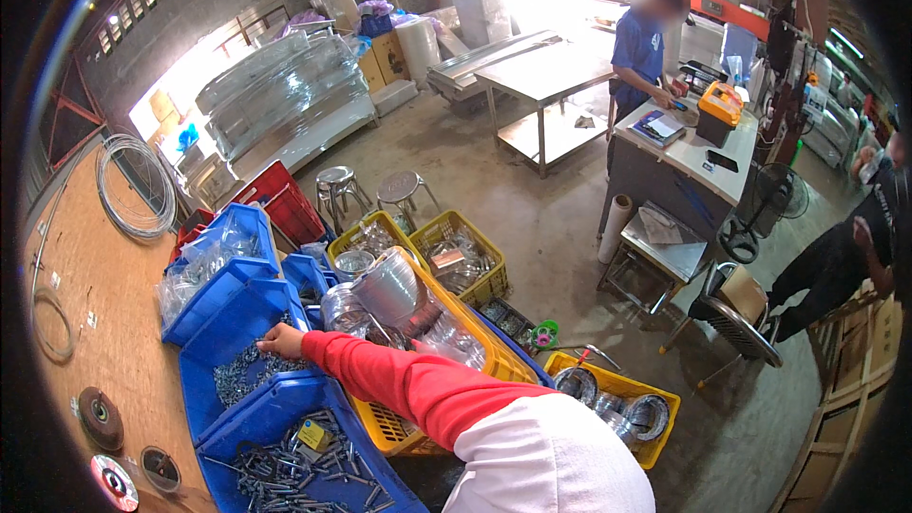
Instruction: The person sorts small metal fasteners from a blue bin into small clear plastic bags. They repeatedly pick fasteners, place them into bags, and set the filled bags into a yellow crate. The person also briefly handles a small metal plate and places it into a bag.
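Reaching hand [282, 340]: I see one hand at the end of a red sleeve [408, 382]; which of my hands it is I cannot tell. It is down in the middle blue bin [204, 342], near that bin's right wall.
Grip: fingers curled down into the heap; how far they close, or what they have hold of, I cannot tell.
Fasteners [237, 372]: a loose grey pile on the middle bin's floor, pieces lying every way, no shared axis.
Near bin [249, 420]: long bolts [304, 475] scattered flat, most with their long axes running toward the bin's corners; a small yellow packet [313, 434] lies among them.
Far bin [245, 225]: holds clear plastic bags [195, 271].
Right side: a yellow crate [494, 356] with plastic-wrapped rolls [399, 296].
Other hand: out of view.
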### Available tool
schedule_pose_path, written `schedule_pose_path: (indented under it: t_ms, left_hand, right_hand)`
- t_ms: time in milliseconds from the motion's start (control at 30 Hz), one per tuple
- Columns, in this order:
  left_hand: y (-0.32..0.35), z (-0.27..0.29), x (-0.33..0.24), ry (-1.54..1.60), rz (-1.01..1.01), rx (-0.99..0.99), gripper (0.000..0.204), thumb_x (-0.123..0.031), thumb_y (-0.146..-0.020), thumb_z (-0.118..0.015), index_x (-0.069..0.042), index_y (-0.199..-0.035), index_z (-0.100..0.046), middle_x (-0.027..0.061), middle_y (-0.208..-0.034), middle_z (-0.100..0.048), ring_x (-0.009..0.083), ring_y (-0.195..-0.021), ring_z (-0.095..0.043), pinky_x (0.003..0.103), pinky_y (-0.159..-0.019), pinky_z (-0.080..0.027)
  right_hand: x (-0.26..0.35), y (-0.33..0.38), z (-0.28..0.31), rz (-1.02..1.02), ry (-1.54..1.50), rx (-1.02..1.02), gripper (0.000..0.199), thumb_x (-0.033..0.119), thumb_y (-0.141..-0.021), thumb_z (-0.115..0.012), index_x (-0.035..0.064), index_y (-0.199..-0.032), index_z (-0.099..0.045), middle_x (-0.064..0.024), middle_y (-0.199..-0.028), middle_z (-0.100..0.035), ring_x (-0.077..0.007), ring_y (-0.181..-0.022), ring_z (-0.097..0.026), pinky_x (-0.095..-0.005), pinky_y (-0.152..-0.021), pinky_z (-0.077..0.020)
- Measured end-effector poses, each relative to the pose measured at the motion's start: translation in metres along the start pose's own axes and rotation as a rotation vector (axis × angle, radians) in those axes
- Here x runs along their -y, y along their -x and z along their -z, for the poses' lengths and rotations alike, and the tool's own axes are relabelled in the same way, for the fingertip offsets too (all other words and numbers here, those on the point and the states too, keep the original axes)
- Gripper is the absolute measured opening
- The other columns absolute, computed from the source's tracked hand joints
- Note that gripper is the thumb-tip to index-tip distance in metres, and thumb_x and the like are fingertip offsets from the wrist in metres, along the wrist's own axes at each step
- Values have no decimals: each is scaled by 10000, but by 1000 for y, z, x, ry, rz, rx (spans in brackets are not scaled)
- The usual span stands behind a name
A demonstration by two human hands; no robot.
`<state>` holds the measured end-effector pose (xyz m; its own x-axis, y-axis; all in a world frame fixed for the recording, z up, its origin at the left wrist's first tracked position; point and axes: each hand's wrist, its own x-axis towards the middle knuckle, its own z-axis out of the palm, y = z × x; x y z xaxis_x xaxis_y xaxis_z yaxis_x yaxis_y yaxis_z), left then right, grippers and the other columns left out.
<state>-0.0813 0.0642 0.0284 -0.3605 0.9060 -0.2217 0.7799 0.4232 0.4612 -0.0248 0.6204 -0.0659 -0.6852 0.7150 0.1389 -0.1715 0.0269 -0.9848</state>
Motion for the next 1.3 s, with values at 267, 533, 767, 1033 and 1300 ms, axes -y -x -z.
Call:
schedule_pose_path:
  t_ms: [267,533,767,1033,1300]
  left_hand:
    - [-1,-6,15,128,-6,-16,321,-163,-945,-717,-17,-1230,-716,160,-1044,-768,228,-927,-732,345,-829,-569]
    - [-26,-12,-4,82,-150,27,320,-146,-925,-708,-6,-1213,-714,172,-1060,-756,259,-949,-711,374,-842,-550]
    - [-72,-25,-78,34,-432,144,323,-141,-896,-706,3,-1185,-715,188,-1078,-744,300,-988,-692,410,-876,-531]
    - [-83,-47,-122,10,-570,226,327,-136,-863,-703,13,-1154,-717,206,-1098,-730,347,-1032,-670,451,-914,-510]
    - [-59,-49,-101,-54,-447,167,331,-131,-830,-700,24,-1122,-719,224,-1118,-716,393,-1077,-648,491,-952,-488]
  right_hand:
    - [-20,-15,-9,153,209,-25,505,523,-982,-620,56,-824,-730,-48,-589,-542,-179,-451,-501,-362,-430,-389]
    - [24,40,26,-105,-639,-303,539,645,-992,-522,172,-733,-492,25,-541,-390,-122,-408,-351,-310,-390,-242]
    - [47,240,74,-194,-716,-332,503,658,-988,-529,205,-766,-532,74,-547,-346,-67,-418,-320,-262,-387,-194]
    - [20,520,67,-311,-924,-688,393,533,-1014,-587,185,-833,-565,82,-610,-384,-43,-459,-340,-220,-386,-234]
    - [51,631,19,-107,-1324,-911,344,366,-1056,-532,38,-1052,-634,-62,-799,-656,-185,-651,-653,-273,-543,-548]
